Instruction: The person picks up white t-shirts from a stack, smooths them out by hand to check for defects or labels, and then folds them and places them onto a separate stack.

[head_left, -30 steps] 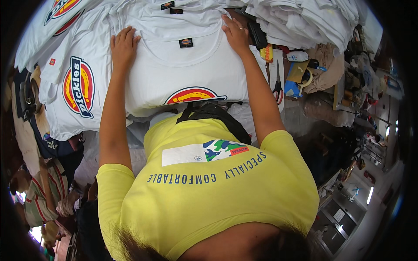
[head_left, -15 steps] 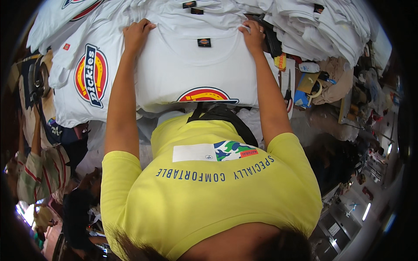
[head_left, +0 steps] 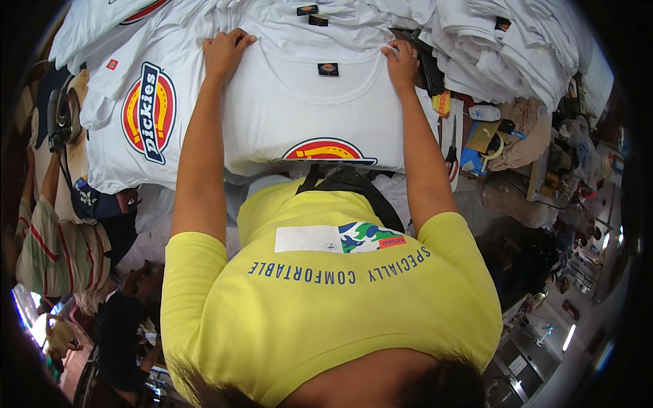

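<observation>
A white T-shirt (head_left: pixel 292 102) lies spread in front of me, its round neckline and dark neck label toward the far side and a red and yellow print at its near edge. At its far left shoulder my left hand (head_left: pixel 226 56) pinches the fabric, thumb against bent fingers. My right hand (head_left: pixel 403 62) is closed on the opposite shoulder corner. Between the hands the neckline lies flat. Left of my left arm lies another white T-shirt (head_left: pixel 102 146) with a large round emblem.
Heaped white shirts (head_left: pixel 490 54) fill the far right. Scissors (head_left: pixel 451 153), a white bottle (head_left: pixel 484 113) and a tape roll (head_left: pixel 492 146) lie right of my right arm. At the left, a person in a striped shirt (head_left: pixel 64 255) is nearby.
The whole view has shifted slightly, so the shirts and my arms appear a little farther right. Both hands stay at the T-shirt's shoulders, and the shirt lies much as before.
</observation>
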Demonstrator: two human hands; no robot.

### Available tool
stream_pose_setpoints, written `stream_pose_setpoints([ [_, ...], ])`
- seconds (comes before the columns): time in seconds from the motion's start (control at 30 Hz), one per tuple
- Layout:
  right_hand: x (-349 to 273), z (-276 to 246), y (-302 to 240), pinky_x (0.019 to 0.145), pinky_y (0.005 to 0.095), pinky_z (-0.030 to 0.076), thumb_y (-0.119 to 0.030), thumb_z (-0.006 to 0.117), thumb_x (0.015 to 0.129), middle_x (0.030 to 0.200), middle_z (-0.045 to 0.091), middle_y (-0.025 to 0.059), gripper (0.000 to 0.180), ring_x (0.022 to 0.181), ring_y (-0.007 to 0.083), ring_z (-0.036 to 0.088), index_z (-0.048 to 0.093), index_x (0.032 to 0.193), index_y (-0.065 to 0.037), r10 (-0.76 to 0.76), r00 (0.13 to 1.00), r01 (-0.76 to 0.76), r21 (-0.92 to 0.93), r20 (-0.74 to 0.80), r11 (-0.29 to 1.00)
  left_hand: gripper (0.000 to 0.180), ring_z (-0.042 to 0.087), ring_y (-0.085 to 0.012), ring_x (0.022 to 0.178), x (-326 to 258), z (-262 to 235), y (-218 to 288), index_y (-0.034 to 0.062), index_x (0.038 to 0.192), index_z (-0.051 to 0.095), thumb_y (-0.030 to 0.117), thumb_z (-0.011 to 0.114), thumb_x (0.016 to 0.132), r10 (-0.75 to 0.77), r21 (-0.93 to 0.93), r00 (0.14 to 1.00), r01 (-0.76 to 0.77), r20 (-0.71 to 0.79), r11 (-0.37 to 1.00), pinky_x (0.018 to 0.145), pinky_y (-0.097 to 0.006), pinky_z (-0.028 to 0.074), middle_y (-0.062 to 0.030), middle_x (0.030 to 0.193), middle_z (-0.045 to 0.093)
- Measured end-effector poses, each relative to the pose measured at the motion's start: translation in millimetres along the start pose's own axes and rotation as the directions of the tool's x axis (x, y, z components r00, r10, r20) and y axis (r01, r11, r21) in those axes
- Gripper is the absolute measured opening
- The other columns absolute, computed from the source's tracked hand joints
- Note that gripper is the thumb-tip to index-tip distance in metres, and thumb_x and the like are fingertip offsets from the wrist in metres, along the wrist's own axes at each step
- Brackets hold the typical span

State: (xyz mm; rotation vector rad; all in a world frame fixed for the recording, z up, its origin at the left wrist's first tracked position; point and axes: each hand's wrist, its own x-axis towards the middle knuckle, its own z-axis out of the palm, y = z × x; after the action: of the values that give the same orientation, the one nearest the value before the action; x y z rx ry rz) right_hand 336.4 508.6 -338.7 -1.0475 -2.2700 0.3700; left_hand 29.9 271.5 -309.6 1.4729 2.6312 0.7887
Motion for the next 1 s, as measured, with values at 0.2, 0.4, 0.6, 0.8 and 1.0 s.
stream_pose_setpoints([
  [0.2,-0.3,-2.1,-2.6,0.083,0.0451,0.036,-0.032,0.066,0.076,0.098,0.058,-0.0006,0.024,0.102,0.0278,0.049,0.059,0.090,-0.014,-0.024,1.000,0.024,0.000,-0.019,1.000,0.026,0.055,-0.0194,0.077,-1.7,-2.4,4.6,0.0116,0.083,0.065,0.036,0.056,0.084,0.012,0.028,1.000,-0.011,-0.021,1.000,0.080,-0.037,0.029,-0.0029,0.072,0.064],
  [0.4,-10.2,-22.4,-4.3,0.082,0.0444,0.036,-0.024,0.066,0.073,0.094,0.059,-0.0012,0.019,0.098,0.0270,0.049,0.059,0.088,-0.014,-0.097,0.993,0.098,0.013,-0.068,0.995,0.017,0.055,-0.0190,0.081,-10.2,-16.9,6.2,0.0122,0.084,0.066,0.027,0.059,0.081,0.047,-0.219,0.999,-0.040,0.026,0.975,0.083,-0.038,0.030,-0.0009,0.074,0.064],
  [0.6,-103.2,-103.3,-31.7,0.086,0.0380,0.031,-0.004,0.061,0.066,0.091,0.059,-0.0021,0.020,0.097,0.0213,0.049,0.059,0.084,-0.014,-0.285,0.957,0.270,-0.178,-0.063,0.946,0.021,0.053,-0.0146,0.087,-128.4,-71.8,35.2,0.0193,0.080,0.065,0.004,0.065,0.066,0.289,-0.004,0.953,-0.290,-0.097,0.957,0.084,-0.037,0.031,0.0061,0.083,0.061],
  [0.8,-188.7,-115.9,-30.5,0.088,0.0354,0.030,-0.001,0.060,0.067,0.095,0.060,-0.0027,0.022,0.099,0.0187,0.048,0.059,0.085,-0.014,-0.192,0.978,0.207,-0.225,0.087,0.952,0.021,0.053,-0.0137,0.086,-216.0,-60.4,55.9,0.0168,0.081,0.064,0.002,0.064,0.066,0.247,0.044,0.968,-0.245,-0.037,0.968,0.086,-0.037,0.030,0.0084,0.084,0.061],
  [1.0,-198.0,-105.7,-23.6,0.087,0.0356,0.032,0.000,0.061,0.068,0.095,0.060,-0.0022,0.022,0.096,0.0196,0.049,0.060,0.086,-0.013,-0.178,0.982,0.186,-0.191,0.056,0.964,0.022,0.054,-0.0139,0.087,-228.7,-49.1,56.0,0.0164,0.082,0.064,0.001,0.064,0.066,0.181,0.027,0.978,-0.179,-0.102,0.983,0.086,-0.036,0.031,0.0080,0.088,0.062],
])
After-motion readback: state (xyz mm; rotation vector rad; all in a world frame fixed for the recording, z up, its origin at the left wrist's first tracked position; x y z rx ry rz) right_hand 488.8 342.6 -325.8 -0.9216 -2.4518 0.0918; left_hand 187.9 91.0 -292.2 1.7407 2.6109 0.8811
